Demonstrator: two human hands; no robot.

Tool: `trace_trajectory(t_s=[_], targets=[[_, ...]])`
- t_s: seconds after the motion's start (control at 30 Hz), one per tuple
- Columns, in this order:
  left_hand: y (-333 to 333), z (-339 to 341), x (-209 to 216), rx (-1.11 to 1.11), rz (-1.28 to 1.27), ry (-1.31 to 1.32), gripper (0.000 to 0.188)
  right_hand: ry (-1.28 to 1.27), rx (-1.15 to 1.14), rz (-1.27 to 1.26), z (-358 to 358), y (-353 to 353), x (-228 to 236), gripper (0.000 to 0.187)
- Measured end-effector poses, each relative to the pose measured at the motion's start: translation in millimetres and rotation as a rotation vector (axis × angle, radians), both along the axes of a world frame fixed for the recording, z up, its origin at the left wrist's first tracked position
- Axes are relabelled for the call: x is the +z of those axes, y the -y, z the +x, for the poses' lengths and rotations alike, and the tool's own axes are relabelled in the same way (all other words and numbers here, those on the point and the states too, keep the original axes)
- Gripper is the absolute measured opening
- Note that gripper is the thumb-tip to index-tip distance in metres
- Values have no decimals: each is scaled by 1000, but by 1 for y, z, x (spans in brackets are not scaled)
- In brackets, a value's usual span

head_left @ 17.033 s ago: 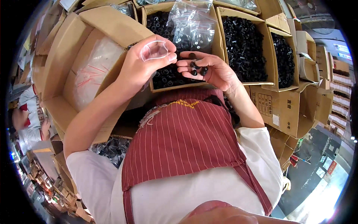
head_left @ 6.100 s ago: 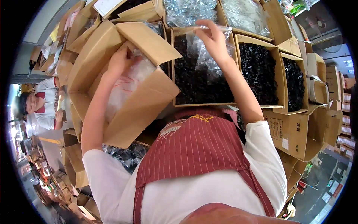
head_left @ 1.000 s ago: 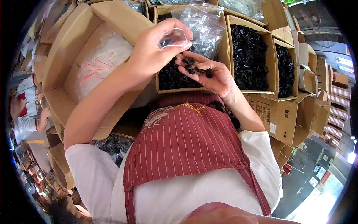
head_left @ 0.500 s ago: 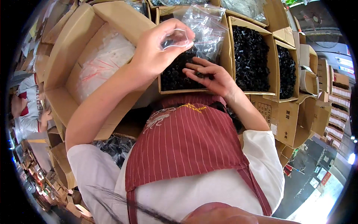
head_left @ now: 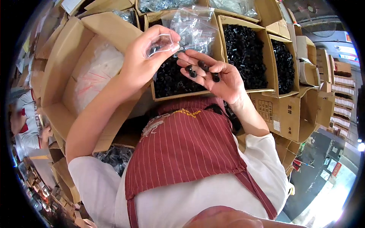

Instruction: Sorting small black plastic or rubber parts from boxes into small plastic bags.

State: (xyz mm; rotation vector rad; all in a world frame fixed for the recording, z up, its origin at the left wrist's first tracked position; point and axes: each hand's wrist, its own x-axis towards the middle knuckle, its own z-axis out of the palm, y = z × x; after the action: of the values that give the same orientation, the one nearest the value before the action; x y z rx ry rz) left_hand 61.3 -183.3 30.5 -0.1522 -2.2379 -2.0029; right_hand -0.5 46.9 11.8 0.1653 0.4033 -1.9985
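Note:
My left hand (head_left: pixel 146 55) is closed on a small clear plastic bag (head_left: pixel 161 42), whose mouth gapes between thumb and fingers. Beside it, palm up, my right hand (head_left: pixel 218 78) cradles several small round black plastic parts (head_left: pixel 191 71) on its fingers and under the thumb. Below both hands is a cardboard box of black parts (head_left: pixel 171 81). Over that box's far side lie clear zip bags (head_left: pixel 192 28) with small pieces inside. What the left hand's bag holds I cannot make out.
To the left stands an open carton (head_left: pixel 57 95) lined with a bag of clear red-edged plastic bags (head_left: pixel 95 81). Boxes of black parts (head_left: pixel 247 53) sit on the right. Clear bags fill boxes at the back. Another person (head_left: pixel 28 117) is at the far left.
My right hand has lifted out of the box and turned palm up, showing black parts on its fingers. The left hand, still with the bag, appears lower and further left as the view shifts.

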Motion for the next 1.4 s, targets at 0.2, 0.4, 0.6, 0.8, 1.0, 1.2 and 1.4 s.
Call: trace_trajectory(t_s=[0.2,0.4,0.6,0.8,1.0,1.2,1.4], targets=[[-1,1,-2,30,40,9,18,-8,13,-44,-1,1,2,60],[0,-1,-7,-33,-74,9,19,-61,-57,14,-14,1,2,27],[-11,5,-8,-153,-85,233,21,-548,-153,5,-25,43,43,39],[-18,12,-13,-83,56,142,26,-1082,-306,205,-1,82,58,32],[-26,7,-21,20,131,-108,37,-1128,-264,110,0,87,53,27],[-14,8,-6,-90,70,-52,38,-1495,-332,-6,-22,75,66,13],[10,6,12,-252,-71,172,51,-2289,-169,397,-43,56,57,9]])
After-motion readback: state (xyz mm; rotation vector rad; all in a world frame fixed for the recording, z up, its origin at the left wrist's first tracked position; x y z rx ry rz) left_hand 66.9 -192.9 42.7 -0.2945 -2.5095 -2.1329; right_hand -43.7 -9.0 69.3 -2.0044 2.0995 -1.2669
